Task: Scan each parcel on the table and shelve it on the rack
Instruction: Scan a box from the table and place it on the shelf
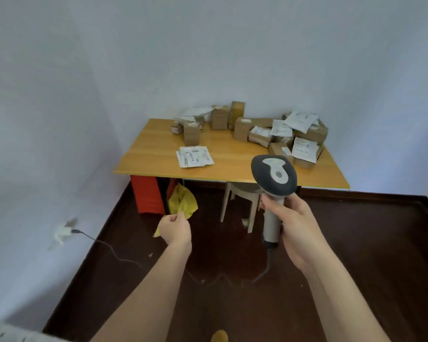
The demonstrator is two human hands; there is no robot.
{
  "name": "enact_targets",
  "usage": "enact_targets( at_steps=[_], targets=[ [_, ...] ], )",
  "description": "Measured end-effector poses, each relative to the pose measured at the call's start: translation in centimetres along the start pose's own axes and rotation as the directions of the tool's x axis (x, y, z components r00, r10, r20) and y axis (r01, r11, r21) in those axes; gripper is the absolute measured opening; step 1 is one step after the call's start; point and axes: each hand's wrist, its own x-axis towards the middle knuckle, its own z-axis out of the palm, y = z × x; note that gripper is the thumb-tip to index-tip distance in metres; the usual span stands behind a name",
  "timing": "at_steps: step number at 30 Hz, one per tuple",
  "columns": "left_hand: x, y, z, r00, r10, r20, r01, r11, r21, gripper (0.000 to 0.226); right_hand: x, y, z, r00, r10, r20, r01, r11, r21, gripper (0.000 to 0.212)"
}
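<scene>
The right hand point(290, 224) grips the barcode scanner point(273, 178) by its handle, head raised toward the desk point(156, 154), ready to scan its heaped parcels point(286, 138), while the left hand point(176, 230) hangs loosely curled, holding nothing.

We hold both forearms out; our right grip point(290, 219) curls around the scanner point(274, 191) handle, our left grip point(176, 230) loosely curled, empty.
</scene>
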Motion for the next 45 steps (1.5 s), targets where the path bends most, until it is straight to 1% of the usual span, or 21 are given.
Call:
enact_targets(
  at_steps=[3,6,8,9,11,14,16,18,21,23,25,27,29,32,34,36,38,40,42,44,45],
  targets=[
    [4.7,1.4,6.3,0.992,-0.126,0.014,0.125,0.992,0.028,0.016,7.3,-1.4,-1.1,0.998,0.024,-0.050,-0.025,1.000,-0.010,0.022],
    [7.7,3.0,12.8,0.975,-0.224,0.001,0.224,0.975,0.005,0.022,13.2,-3.2,-3.4,0.994,0.020,-0.107,-0.022,1.000,-0.013,0.023],
    [9.0,4.1,17.3,0.975,-0.221,0.035,0.220,0.975,0.025,0.015,16.9,-4.2,-5.1,0.989,0.017,-0.150,-0.020,1.000,-0.023,0.029],
    [9.7,4.6,19.7,0.974,-0.218,0.063,0.217,0.976,0.028,0.019,18.9,-4.5,-5.8,0.985,0.021,-0.172,-0.024,1.000,-0.015,0.028],
    [11.0,5.5,24.0,0.971,-0.216,0.100,0.212,0.976,0.047,0.027,23.0,-4.7,-6.8,0.980,0.037,-0.198,-0.038,0.999,-0.003,0.014],
    [13.8,6.4,29.5,0.967,-0.222,0.125,0.216,0.975,0.057,0.016,29.7,-4.2,-7.7,0.983,0.051,-0.178,-0.055,0.998,-0.014,0.007],
    [16.1,6.8,32.6,0.972,-0.209,0.111,0.206,0.978,0.041,0.011,34.5,-3.8,-8.1,0.988,0.065,-0.143,-0.069,0.997,-0.021,0.009],
    [18.8,7.4,35.6,0.980,-0.193,0.057,0.192,0.981,0.022,0.009,39.6,-3.7,-8.6,0.991,0.078,-0.105,-0.081,0.997,-0.019,0.013],
    [22.8,8.5,40.2,0.982,-0.183,-0.036,0.184,0.983,0.015,0.012,47.2,-3.9,-9.7,0.995,0.101,-0.020,-0.102,0.994,-0.043,0.010],
    [24.4,9.1,43.1,0.981,-0.175,-0.081,0.180,0.982,0.060,0.013,51.5,-4.4,-10.6,0.992,0.127,-0.002,-0.127,0.990,-0.058,0.011],
    [25.5,9.9,46.2,0.984,-0.160,-0.075,0.167,0.982,0.086,0.016,55.4,-5.0,-11.3,0.988,0.153,0.016,-0.152,0.986,-0.065,0.012],
    [26.1,10.4,49.0,0.994,-0.094,-0.053,0.101,0.984,0.150,0.017,58.8,-5.3,-11.5,0.980,0.199,0.018,-0.198,0.978,-0.064,0.014],
    [26.6,10.7,51.3,1.000,0.011,-0.006,-0.010,0.967,0.255,0.012,61.7,-5.0,-11.5,0.971,0.238,0.028,-0.236,0.969,-0.076,0.015],
    [28.1,11.6,54.4,0.973,0.194,0.127,-0.231,0.860,0.455,0.007,65.1,-3.9,-11.6,0.953,0.302,0.034,-0.296,0.948,-0.119,0.020],
    [29.5,11.7,57.1,0.927,0.241,0.288,-0.366,0.751,0.549,0.024,66.8,-3.3,-12.2,0.942,0.335,0.020,-0.329,0.934,-0.143,0.021],
    [30.5,11.7,59.9,0.849,0.217,0.482,-0.495,0.647,0.580,0.041,68.1,-2.7,-12.9,0.929,0.369,-0.015,-0.368,0.922,-0.124,0.020],
    [30.9,11.5,62.2,0.766,0.181,0.617,-0.578,0.616,0.536,0.053,69.0,-2.0,-13.6,0.916,0.398,-0.044,-0.401,0.910,-0.104,0.017],
    [31.6,11.2,63.9,0.711,0.149,0.687,-0.608,0.621,0.495,0.064,69.8,-1.2,-14.2,0.905,0.420,-0.064,-0.425,0.898,-0.117,0.016],
    [32.5,10.7,65.0,0.679,0.076,0.730,-0.607,0.618,0.500,0.075,70.4,-0.6,-14.8,0.896,0.439,-0.071,-0.445,0.888,-0.119,0.019],
    [33.3,10.3,65.4,0.647,-0.002,0.763,-0.623,0.576,0.530,0.084,70.8,0.0,-15.3,0.887,0.456,-0.074,-0.462,0.879,-0.117,0.020],
    [33.6,10.1,65.3,0.635,-0.023,0.772,-0.648,0.530,0.548,0.086,70.9,0.4,-15.5,0.884,0.460,-0.079,-0.467,0.876,-0.123,0.019]
  ],
)
